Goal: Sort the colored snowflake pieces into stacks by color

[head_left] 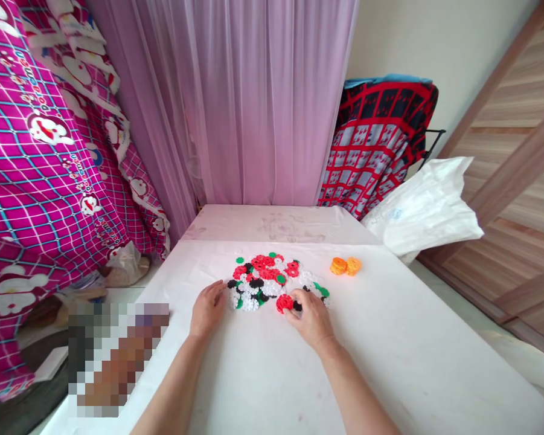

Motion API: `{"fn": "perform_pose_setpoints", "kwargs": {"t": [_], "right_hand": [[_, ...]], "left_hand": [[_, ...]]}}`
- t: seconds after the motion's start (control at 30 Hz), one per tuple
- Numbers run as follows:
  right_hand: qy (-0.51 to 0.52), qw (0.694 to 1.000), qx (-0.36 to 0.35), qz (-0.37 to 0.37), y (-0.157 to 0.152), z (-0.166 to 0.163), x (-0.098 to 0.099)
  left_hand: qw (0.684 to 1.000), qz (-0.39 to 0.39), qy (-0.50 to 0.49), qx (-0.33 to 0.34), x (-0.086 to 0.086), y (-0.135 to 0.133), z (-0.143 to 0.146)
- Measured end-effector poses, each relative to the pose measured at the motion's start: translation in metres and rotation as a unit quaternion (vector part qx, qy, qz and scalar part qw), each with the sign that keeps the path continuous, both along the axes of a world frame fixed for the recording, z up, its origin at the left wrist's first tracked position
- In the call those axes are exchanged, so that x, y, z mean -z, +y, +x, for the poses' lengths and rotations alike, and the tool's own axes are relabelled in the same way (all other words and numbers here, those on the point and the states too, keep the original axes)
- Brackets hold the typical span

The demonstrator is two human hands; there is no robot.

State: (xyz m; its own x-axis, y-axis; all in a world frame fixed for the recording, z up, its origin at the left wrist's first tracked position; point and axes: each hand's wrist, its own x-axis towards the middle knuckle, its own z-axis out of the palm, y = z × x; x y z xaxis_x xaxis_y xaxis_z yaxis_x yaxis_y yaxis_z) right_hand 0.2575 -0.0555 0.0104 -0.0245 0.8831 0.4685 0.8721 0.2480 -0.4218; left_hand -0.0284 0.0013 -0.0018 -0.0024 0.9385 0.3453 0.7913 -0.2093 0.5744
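A loose pile of notched plastic snowflake discs (267,289) in red, white, black and green lies on the white-covered table. At its near right edge, my right hand (312,315) grips a small bunch of red snowflake discs (284,303) between thumb and fingers. A black disc (297,306) shows just beside those fingertips. My left hand (208,308) rests at the left edge of the pile, fingers apart, with nothing visible in it. Two small stacks of orange discs (339,266) stand to the right, away from the pile.
The white tablecloth (412,338) covers a long table reaching toward a lilac curtain (262,103). A white plastic bag (430,205) sits off the right far corner. On the left hangs a magenta patterned cloth (63,157); a blurred-out patch covers part of the table's left edge.
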Motion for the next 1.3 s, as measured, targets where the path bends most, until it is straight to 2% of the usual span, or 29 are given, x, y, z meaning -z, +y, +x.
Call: {"fn": "perform_pose_setpoints", "kwargs": {"t": [0.23, 0.47, 0.7, 1.3], "right_hand": [[-0.017, 1.000, -0.010, 0.005, -0.001, -0.002, 0.000], [-0.024, 1.000, -0.007, 0.000, -0.003, -0.001, -0.002], [-0.037, 0.999, -0.036, -0.008, -0.004, -0.004, -0.008], [0.040, 0.999, -0.034, 0.012, -0.002, 0.003, 0.003]], "left_hand": [[1.000, 0.007, -0.009, 0.004, 0.003, 0.002, -0.001], [1.000, -0.001, -0.003, 0.003, -0.001, 0.000, -0.001], [1.000, -0.003, 0.001, 0.008, -0.005, -0.001, 0.000], [1.000, -0.004, 0.002, 0.015, -0.005, -0.001, -0.001]]}}
